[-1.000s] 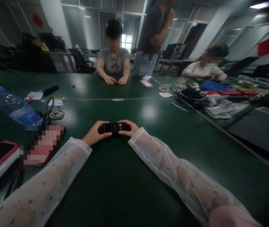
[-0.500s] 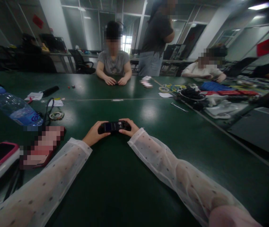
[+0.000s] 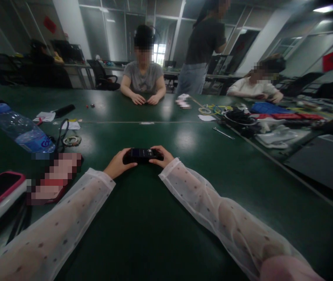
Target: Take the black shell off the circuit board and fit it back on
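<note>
A small black device with a dark screen and white markings is held level just above or on the green table; I cannot tell which. Around its left end my left hand is closed, thumb on the near side and fingers behind. My right hand grips the right end in the same way. Sheer white dotted sleeves cover both forearms. Left of my left forearm lies a blurred phone-like thing in a dark red case.
At the left are a water bottle, a pink-rimmed device and a bracelet. A wrench lies right of centre, near tangled cables and a grey box. A person sits opposite; others are behind and at right.
The device has tilted slightly, its face now flatter to my view. Both hands keep their hold. The whole view has shifted a little, and the standing person behind has lowered an arm.
</note>
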A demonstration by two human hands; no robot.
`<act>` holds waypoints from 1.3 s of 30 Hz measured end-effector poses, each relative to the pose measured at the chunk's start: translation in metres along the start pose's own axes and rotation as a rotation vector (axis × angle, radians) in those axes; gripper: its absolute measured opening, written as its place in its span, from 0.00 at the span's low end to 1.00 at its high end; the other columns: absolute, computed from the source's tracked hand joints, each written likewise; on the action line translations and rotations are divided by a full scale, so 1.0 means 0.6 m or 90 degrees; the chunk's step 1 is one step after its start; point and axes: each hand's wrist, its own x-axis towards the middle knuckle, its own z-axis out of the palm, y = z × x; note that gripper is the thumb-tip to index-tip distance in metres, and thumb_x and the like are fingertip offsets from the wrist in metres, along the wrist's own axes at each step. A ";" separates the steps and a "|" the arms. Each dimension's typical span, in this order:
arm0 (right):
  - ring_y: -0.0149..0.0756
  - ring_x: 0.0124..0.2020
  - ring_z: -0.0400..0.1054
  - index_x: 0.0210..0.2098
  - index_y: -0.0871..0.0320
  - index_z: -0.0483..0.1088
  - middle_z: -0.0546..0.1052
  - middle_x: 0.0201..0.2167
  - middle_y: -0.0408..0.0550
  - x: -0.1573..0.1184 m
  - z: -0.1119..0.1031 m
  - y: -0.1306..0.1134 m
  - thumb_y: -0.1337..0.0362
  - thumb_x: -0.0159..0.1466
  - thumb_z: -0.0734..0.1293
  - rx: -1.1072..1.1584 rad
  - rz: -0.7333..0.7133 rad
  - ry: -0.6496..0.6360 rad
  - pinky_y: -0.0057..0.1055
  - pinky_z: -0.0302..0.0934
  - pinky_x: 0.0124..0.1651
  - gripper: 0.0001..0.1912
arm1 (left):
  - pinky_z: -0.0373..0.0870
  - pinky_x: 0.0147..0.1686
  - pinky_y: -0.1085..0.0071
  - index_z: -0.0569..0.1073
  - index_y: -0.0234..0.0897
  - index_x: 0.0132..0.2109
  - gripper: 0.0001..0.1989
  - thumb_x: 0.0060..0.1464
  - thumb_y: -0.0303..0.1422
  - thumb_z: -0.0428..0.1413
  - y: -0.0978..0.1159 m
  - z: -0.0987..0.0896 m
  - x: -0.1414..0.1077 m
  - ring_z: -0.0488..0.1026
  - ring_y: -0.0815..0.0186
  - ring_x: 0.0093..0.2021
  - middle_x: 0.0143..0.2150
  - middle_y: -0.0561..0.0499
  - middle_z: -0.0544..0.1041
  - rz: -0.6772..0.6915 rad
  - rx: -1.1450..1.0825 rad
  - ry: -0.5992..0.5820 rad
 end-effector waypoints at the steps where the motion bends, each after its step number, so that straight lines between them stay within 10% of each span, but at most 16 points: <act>1: 0.43 0.51 0.68 0.49 0.50 0.63 0.73 0.46 0.47 0.000 0.001 0.002 0.58 0.51 0.73 0.003 0.000 0.002 0.50 0.60 0.54 0.28 | 0.63 0.54 0.51 0.62 0.39 0.57 0.31 0.47 0.40 0.61 0.000 0.000 0.000 0.66 0.53 0.56 0.56 0.42 0.69 0.002 -0.003 0.000; 13: 0.43 0.50 0.69 0.47 0.54 0.62 0.74 0.45 0.50 -0.002 0.006 -0.006 0.53 0.51 0.72 0.080 -0.022 0.080 0.45 0.61 0.54 0.27 | 0.66 0.52 0.53 0.62 0.37 0.58 0.31 0.48 0.37 0.61 -0.005 0.003 0.001 0.70 0.55 0.53 0.53 0.41 0.71 -0.004 -0.011 0.015; 22: 0.41 0.42 0.70 0.46 0.56 0.59 0.72 0.41 0.51 -0.003 -0.002 -0.009 0.51 0.53 0.70 0.029 0.021 0.430 0.43 0.65 0.47 0.27 | 0.67 0.49 0.54 0.63 0.38 0.56 0.28 0.50 0.37 0.60 0.001 0.000 -0.002 0.70 0.56 0.51 0.51 0.44 0.73 -0.004 0.010 0.011; 39: 0.53 0.52 0.61 0.47 0.58 0.60 0.68 0.46 0.56 0.001 -0.025 0.056 0.58 0.44 0.74 -0.248 0.096 0.463 0.54 0.54 0.57 0.33 | 0.67 0.49 0.53 0.65 0.38 0.54 0.26 0.48 0.37 0.61 -0.002 -0.002 -0.005 0.72 0.56 0.50 0.49 0.45 0.75 0.010 0.006 0.020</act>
